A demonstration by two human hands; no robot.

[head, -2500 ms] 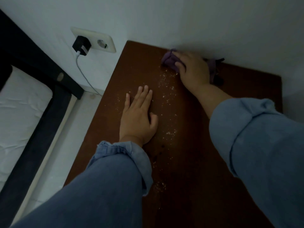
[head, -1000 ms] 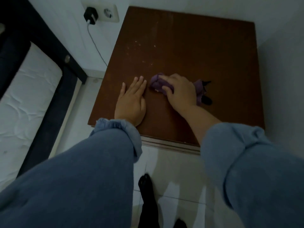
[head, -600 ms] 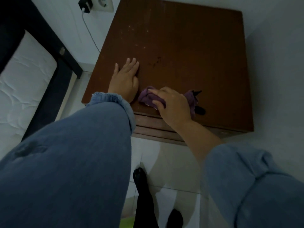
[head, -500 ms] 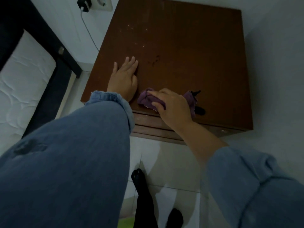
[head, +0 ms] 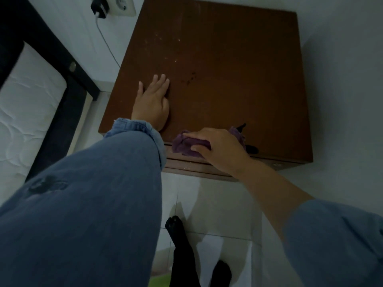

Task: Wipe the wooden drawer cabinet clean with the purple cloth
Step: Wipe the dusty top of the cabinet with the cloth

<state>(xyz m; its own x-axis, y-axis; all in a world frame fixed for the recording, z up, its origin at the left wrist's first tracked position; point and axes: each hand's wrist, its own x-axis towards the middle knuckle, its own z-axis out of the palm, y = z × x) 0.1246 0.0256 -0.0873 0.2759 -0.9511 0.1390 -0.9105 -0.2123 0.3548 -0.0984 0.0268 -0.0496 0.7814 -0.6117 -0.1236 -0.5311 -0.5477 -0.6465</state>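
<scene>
Now the right hand [head: 219, 150] is gripping the bunched purple cloth [head: 184, 144] at the front edge of the wooden drawer cabinet [head: 228, 65], while the left hand [head: 152, 102] is lying flat, fingers straight, on its top.

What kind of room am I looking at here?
Probably a bedroom: a quilted white mattress in a dark bed frame sits left of the wooden cabinet, with a charger plugged into the wall socket.
</scene>
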